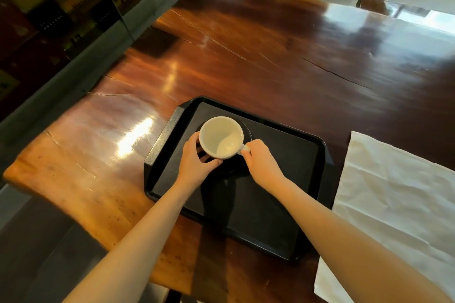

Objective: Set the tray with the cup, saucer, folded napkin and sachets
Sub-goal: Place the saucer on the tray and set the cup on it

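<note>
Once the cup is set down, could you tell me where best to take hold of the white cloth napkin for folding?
Probably the near-left corner of the white cloth napkin, approached from the right of the black plastic tray: it lies flat and unfolded on the wooden table, its edge free.

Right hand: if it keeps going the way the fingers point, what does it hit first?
The right hand points up and left, fingertips already on the handle of the white cup. Going straight on, it would press into the cup's wall first, then likely the left hand cupping the far side; depth is unclear.
</note>
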### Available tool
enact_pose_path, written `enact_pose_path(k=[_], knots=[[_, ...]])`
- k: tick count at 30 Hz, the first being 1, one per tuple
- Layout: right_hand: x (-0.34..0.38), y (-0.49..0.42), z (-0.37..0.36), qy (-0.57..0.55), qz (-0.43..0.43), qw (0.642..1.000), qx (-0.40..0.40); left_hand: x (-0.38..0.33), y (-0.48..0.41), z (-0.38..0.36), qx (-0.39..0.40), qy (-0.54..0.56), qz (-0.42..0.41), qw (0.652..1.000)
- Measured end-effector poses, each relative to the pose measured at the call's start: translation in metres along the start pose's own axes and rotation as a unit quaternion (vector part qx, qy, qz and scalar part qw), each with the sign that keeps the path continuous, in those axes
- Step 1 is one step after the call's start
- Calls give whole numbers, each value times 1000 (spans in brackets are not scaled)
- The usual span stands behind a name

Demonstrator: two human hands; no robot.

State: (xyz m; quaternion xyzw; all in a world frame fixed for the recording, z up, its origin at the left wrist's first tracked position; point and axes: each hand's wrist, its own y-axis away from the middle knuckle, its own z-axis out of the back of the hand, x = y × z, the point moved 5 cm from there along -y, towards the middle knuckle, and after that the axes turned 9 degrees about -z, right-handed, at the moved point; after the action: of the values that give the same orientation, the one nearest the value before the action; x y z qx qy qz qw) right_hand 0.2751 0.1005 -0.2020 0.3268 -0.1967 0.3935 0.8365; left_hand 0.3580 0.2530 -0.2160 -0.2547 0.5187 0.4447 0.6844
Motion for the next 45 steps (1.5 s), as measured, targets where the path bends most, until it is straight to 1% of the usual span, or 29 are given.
enact_pose_path(k=[6, 11, 19, 23, 24, 27, 29, 31, 32, 36, 40, 42, 45], knots=[[-1, -2, 2, 23, -4, 1000, 4, 0, 0, -1, -1, -7, -1, 1000], [-3, -1, 0, -5, -18, 1000, 12, -2, 1, 0, 8, -13, 6, 1000], [0, 3, -2, -2, -4, 1000, 12, -14, 1, 3, 31, -16, 6, 999], [0, 0, -6, 36, -6, 999, 22, -19, 1, 6, 50, -35, 8, 998], [-1, -1, -7, 34, -6, 999, 20, -20, 1, 7, 55, -34, 8, 998], [-5, -1, -8, -20, -15, 1000, 13, -25, 5, 8, 57, -44, 15, 997], [-8, 2, -7, -35, -10, 999, 10, -26, 9, 9, 58, -75, 56, 994], [-9, 7, 0, -33, -10, 999, 11, -27, 15, 9, 73, -132, 108, 983], [-10, 10, 5, -26, -10, 1000, 13, -32, 18, 9, 88, -160, 116, 976], [-19, 25, 29, 37, -31, 998, 46, -52, 29, 10, 109, -250, 115, 955], [-43, 42, 58, 85, -72, 988, 112, -66, 42, 7, 152, -330, 141, 921], [-58, 54, 74, 102, -85, 982, 135, -76, 54, -6, 182, -359, 135, 905], [-84, 74, 100, 103, -110, 979, 137, -91, 70, -38, 239, -383, 100, 887]])
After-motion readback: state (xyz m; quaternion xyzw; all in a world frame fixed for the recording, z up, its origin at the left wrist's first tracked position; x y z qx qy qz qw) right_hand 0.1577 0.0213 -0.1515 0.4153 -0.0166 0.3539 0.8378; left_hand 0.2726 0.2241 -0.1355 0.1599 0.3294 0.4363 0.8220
